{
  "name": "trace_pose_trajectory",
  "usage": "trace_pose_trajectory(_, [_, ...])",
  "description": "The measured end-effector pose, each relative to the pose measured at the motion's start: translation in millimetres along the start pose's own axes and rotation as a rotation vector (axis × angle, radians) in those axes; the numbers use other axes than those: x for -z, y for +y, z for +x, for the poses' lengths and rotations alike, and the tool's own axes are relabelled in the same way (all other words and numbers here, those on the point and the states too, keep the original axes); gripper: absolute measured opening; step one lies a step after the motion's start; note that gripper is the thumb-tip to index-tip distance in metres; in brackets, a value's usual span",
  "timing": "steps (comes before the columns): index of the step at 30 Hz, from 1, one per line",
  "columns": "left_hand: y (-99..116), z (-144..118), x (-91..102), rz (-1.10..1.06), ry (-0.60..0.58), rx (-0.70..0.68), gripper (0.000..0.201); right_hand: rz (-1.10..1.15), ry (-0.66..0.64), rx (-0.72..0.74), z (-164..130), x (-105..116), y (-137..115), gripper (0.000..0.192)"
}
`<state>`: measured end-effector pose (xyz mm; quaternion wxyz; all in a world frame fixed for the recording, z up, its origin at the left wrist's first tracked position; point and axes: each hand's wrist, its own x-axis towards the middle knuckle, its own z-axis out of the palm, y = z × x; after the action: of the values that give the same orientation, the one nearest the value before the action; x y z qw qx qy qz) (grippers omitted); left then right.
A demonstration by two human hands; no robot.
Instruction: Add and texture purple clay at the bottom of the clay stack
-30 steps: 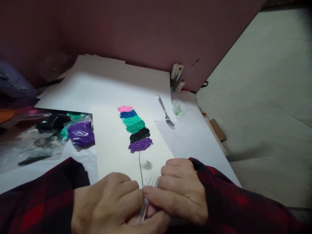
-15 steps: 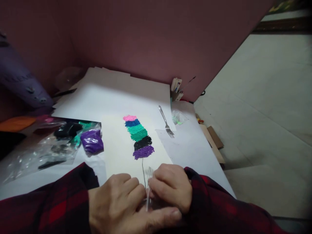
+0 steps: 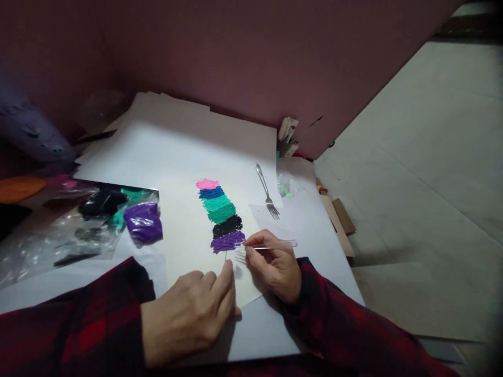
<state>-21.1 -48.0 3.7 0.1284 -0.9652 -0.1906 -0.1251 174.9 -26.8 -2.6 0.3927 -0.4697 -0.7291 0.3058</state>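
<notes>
Lying at the far left, crumpled clear plastic bags (image 3: 74, 238) hold lumps of clay, with a black lump (image 3: 101, 202) and a purple lump (image 3: 143, 222) showing best, and a bit of green between them. Next comes the left hand (image 3: 188, 314), in a red-and-black plaid sleeve, resting palm down with its fingers stretched flat and grasping nothing; the fingertips press the near edge of a cream sheet of paper (image 3: 184, 230). On that sheet stands a column of textured clay bands (image 3: 220, 214), pink at the top, then blue, teal, black and purple, with a thin dark drawn line running down from the purple band. Just right of the purple band, the right hand (image 3: 275, 267) pinches a clear plastic fork (image 3: 267, 244) between thumb and fingers; the fork lies roughly level, one end touching the purple clay. Farther back and to the right, a metal fork (image 3: 267, 191) lies on the white paper (image 3: 176, 152), near a small clear bag (image 3: 288, 184).
</notes>
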Motion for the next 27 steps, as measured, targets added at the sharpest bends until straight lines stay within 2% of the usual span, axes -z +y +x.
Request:
trace_pose_trajectory(5, [2.0, -3.4, -1.1, -0.002, -0.021, -0.031, 0.029, -0.036, -0.099, -0.007, 3.2, -4.5, -3.4, 0.01])
trace_pose_trajectory(9, [1.3, -5.2, -2.9, -0.006, -0.016, -0.031, 0.028, 0.003, -0.071, -0.015, 4.3, -7.7, -0.5, 0.01])
trace_pose_trajectory(20, [-0.5, -1.2, 3.5, -0.028, -0.023, 0.005, 0.022, -0.088, -0.113, -0.003, 8.2, -6.7, -1.1, 0.01])
trace_pose_trajectory(27, [-1.9, -0.9, 2.3, -0.051, -0.016, -0.024, 0.023, -0.076, -0.063, -0.032, 7.3, -6.9, -1.0, 0.01])
